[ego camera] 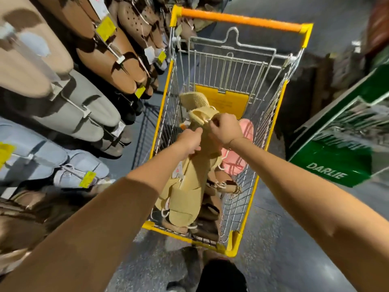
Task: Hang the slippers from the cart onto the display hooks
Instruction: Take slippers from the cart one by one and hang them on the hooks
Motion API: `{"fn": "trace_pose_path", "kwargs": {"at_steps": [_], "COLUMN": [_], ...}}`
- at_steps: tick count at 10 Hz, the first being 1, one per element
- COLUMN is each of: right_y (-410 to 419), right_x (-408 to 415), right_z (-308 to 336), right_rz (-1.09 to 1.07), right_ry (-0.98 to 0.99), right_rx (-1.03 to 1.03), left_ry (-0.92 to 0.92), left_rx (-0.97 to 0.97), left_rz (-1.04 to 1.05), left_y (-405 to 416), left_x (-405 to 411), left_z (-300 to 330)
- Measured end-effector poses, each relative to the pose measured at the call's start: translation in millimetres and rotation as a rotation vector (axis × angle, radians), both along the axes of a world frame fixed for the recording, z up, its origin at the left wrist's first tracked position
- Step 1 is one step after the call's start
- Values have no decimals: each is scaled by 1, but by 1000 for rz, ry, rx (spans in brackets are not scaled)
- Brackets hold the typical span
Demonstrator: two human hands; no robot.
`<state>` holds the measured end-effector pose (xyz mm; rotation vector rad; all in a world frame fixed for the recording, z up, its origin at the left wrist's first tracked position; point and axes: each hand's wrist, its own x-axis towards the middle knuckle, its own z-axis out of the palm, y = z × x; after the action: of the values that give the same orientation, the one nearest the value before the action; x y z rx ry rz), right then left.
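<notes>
Cart (271,114) was the ref point: wire basket w/ yellow rim, orange handle bar (240,18) at its far end. Both hands were inside the basket, over the load. Left hand (190,140) had fingers curled round the tan slipper pair (195,165), gripping near its upper part; exact finger spread couldn't be seen, as the hand faced away. Right hand (226,128) was closed in a fist just beside the left, pinching the white string loop (207,121) at the top of another tan slipper (200,114). Hands nearly touching. More tan slippers lay lower in the cart's near end, w/ brown ones (210,209) under them. Pink slippers (237,152) sat against the cart's right wall, partly behind the right wrist. Yellow panel (223,100) stood at the cart's far end below the folded seat flap. Left of the cart, display rows held hanging slippers (84,110) in beige, brown, grey & pale blue, w/ yellow tags (105,28). Right of the cart stood a green box (336,157) marked DARLIE. Floor around it was dark grey.
</notes>
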<state>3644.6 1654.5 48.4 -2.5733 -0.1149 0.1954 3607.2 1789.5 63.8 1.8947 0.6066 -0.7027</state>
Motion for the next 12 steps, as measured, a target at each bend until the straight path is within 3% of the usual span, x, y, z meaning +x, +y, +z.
{"fn": "trace_pose_path", "kwargs": {"at_steps": [1, 3, 4, 6, 8, 9, 12], "right_y": [18, 78, 116, 202, 271, 299, 343], "right_x": [-20, -51, -75, -155, -246, -280, -361], "right_z": [27, 88, 121, 221, 309, 342, 425], "right_rz": [-3, -163, -203, -168, 180, 344, 726], "right_ry": [-10, 170, 354, 672, 853, 865, 878], "right_rx": [67, 348, 692, 1411, 1473, 1428, 1344], "left_ry": [-32, -226, -334, -644, -623, -651, -924], "left_rx": [-6, -24, -19, 114, 137, 170, 142], "left_rz": [15, 17, 133, 727, 863, 932, 989], "left_y": [10, 46, 75, 147, 239, 259, 330], "left_x": [-23, -94, -132, -213, -273, -322, -408], "left_z": [12, 62, 83, 116, 148, 211, 308]}}
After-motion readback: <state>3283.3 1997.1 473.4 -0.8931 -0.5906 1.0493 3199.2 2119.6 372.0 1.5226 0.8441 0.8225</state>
